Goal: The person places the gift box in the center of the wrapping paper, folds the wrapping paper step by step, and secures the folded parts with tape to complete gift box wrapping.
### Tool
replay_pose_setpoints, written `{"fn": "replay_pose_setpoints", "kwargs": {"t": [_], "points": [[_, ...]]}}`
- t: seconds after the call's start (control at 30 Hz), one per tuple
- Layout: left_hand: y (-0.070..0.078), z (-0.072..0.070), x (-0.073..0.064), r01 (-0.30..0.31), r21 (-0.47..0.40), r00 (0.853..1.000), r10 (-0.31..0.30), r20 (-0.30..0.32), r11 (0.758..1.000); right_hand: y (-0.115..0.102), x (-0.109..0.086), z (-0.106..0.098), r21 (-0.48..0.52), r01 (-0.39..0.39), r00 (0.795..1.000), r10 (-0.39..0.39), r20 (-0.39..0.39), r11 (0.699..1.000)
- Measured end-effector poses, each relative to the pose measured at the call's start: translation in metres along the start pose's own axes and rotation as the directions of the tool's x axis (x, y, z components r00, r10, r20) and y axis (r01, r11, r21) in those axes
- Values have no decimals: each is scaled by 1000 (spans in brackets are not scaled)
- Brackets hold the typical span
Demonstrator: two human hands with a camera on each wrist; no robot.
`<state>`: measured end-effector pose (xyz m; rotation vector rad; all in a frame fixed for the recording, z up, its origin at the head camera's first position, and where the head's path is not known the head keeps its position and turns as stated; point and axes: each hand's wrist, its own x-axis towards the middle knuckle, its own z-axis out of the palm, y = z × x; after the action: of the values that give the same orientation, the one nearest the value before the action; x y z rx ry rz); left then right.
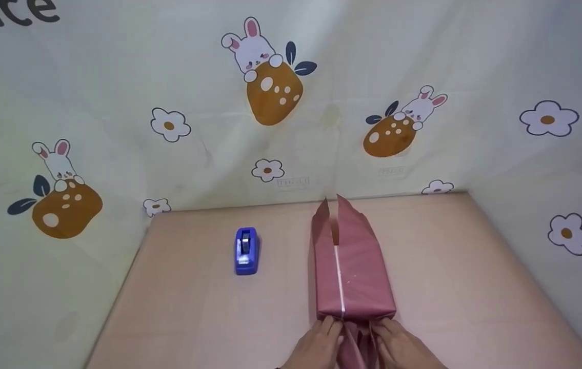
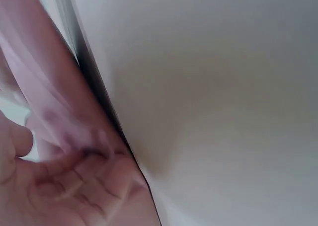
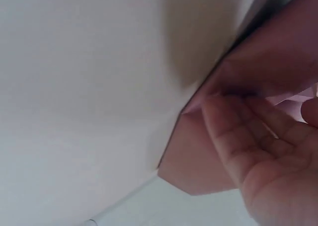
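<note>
A box-shaped package in dark pink wrapping paper (image 1: 367, 282) lies lengthwise on the table, with a pale strip (image 1: 339, 277) along its top. Loose paper stands up at its far end, and creased flaps stick out at the near end. My left hand (image 1: 315, 346) presses its fingertips into the paper at the near left corner. At the near right corner my right hand (image 1: 404, 348) pushes in the paper with nearly straight fingers (image 3: 231, 136). In the left wrist view the thumb (image 2: 20, 139) is apart from the fingers. What the paper covers is hidden.
A blue tape dispenser (image 1: 246, 252) stands on the table left of the package. The light pinkish-brown table (image 1: 188, 307) meets a pale curtain-like sheet (image 1: 208, 169) printed with rabbits and flowers at the back and sides.
</note>
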<state>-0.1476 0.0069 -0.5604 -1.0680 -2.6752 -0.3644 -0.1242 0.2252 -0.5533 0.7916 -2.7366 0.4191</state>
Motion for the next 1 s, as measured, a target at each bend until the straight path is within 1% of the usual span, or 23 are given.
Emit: {"fn": "replay_pose_setpoints", "kwargs": {"t": [0.03, 0.1, 0.13, 0.17, 0.2, 0.23, 0.27, 0.33, 0.4, 0.43, 0.5, 0.6, 0.67, 0.73, 0.8, 0.87, 0.93, 0.97, 1.0], "points": [[-4, 1, 0, -57, 37, 998, 58, -24, 998, 3, -1, 2, 0, 47, 999, -47, -26, 999], [-9, 1, -1, -139, 89, 989, 143, -38, 986, 10, -3, 7, -17, 143, 986, -144, -83, 990], [-11, 2, -2, -172, 108, 982, 178, -56, 979, 12, -4, 9, -17, 170, 981, -171, -94, 985], [-13, 4, -3, -191, 121, 977, 200, -71, 974, 14, -5, 12, -35, 197, 973, -200, -118, 980], [-13, 5, -3, -196, 117, 976, 205, -74, 974, 15, -5, 15, -52, 214, 966, -219, -136, 976], [-14, 6, -3, -196, 109, 977, 203, -63, 975, 15, -5, 18, -71, 221, 961, -230, -155, 973], [-14, 6, -3, -195, 109, 978, 202, -56, 975, 15, -5, 20, -86, 218, 958, -230, -171, 972], [-14, 8, -1, -201, 128, 976, 210, -60, 971, 13, -6, 22, -91, 194, 962, -207, -178, 977], [-14, 7, 0, -206, 149, 975, 215, -47, 967, 12, -5, 23, -104, 189, 959, -206, -194, 977], [-15, 6, 1, -212, 159, 974, 222, -45, 964, 13, -5, 23, -121, 195, 954, -217, -207, 973], [-15, 5, 1, -234, 182, 967, 248, -57, 955, 15, -4, 24, -164, 232, 935, -267, -233, 959], [-18, 3, 0, -260, 192, 955, 281, -90, 946, 18, -1, 24, -208, 298, 897, -348, -271, 931], [-19, 2, 0, -266, 201, 950, 292, -110, 943, 20, 1, 24, -225, 334, 870, -391, -301, 915], [-20, 2, 1, -261, 220, 943, 297, -147, 940, 22, 2, 25, -237, 350, 845, -415, -337, 906], [-21, 1, 2, -254, 254, 932, 306, -196, 933, 23, 3, 25, -253, 352, 826, -426, -368, 901], [-23, 1, 4, -255, 290, 915, 327, -237, 922, 24, 4, 25, -263, 363, 808, -442, -389, 894], [-24, -1, 5, -271, 310, 903, 352, -247, 912, 26, 6, 25, -260, 383, 795, -460, -395, 886], [-25, -2, 6, -282, 315, 901, 363, -238, 906, 26, 7, 24, -247, 402, 793, -471, -387, 881], [-25, -4, 6, -294, 316, 902, 371, -220, 902, 27, 8, 23, -231, 426, 791, -484, -375, 875]]}}
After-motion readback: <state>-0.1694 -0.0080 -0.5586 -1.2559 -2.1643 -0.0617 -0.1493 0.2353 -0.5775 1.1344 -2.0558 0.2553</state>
